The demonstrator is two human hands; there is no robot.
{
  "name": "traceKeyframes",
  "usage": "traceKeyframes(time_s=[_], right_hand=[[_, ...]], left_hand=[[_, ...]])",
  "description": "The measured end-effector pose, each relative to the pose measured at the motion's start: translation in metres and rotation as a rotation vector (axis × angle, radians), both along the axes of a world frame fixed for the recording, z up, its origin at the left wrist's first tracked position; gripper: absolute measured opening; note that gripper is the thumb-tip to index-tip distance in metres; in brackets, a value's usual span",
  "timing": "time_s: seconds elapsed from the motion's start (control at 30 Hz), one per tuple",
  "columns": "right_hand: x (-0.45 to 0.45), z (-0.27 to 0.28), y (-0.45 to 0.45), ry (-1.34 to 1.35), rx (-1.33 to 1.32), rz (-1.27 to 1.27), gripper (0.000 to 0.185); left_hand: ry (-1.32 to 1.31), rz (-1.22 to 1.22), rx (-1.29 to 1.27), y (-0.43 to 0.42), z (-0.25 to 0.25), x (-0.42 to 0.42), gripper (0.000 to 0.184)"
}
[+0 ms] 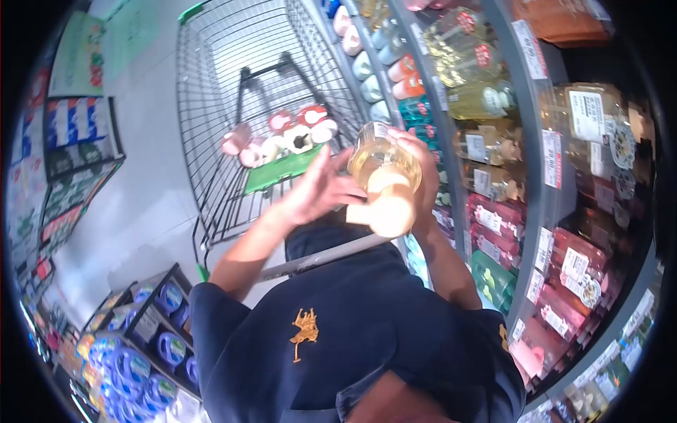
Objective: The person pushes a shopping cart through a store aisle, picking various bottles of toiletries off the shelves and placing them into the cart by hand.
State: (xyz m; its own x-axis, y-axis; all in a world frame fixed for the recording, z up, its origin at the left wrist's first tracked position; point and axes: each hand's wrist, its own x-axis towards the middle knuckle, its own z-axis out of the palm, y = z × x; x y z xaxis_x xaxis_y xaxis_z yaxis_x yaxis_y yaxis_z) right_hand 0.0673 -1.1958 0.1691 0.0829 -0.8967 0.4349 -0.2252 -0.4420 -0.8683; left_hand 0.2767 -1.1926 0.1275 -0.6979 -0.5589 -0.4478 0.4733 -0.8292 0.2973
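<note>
My right hand [423, 169] is wrapped round a clear pump bottle [368, 144] with pale yellow liquid or tint and a cream pump top. The pump end points toward me and looks washed out by light. To the left of the bottle is my left hand [319, 189], its fingers apart and their tips close to the bottle; whether they touch it I cannot tell. Beyond my hands stands a wire shopping cart [204, 92] with a green flap [282, 171]. Several pink, white and red bottles [282, 141] lie in it.
Close on my right, a tall shelf [525, 141] holds rows of bottles with price tags. The cart's grey handle [328, 255] crosses in front of my body. At lower left a rack [159, 317] carries blue-purple containers, and another stocked shelf [77, 134] stands farther left.
</note>
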Motion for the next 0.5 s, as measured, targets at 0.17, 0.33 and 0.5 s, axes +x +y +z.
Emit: traceKeyframes(time_s=[0.17, 0.33, 0.5], right_hand=[[0.033, 0.007, 0.012, 0.485, -0.218, 0.165, 0.054], [0.032, -0.001, 0.025, 0.684, 0.166, 0.211, 0.062], [0.0, -0.043, 0.05, 0.776, 0.389, 0.104, 0.055]], left_hand=[[0.388, 0.559, 0.33, 0.023, 0.007, -0.01, 0.074], [-0.066, 0.544, 0.038, -0.025, -0.016, 0.063, 0.069], [-0.867, 0.401, -0.15, -0.096, -0.115, 0.142, 0.102]])
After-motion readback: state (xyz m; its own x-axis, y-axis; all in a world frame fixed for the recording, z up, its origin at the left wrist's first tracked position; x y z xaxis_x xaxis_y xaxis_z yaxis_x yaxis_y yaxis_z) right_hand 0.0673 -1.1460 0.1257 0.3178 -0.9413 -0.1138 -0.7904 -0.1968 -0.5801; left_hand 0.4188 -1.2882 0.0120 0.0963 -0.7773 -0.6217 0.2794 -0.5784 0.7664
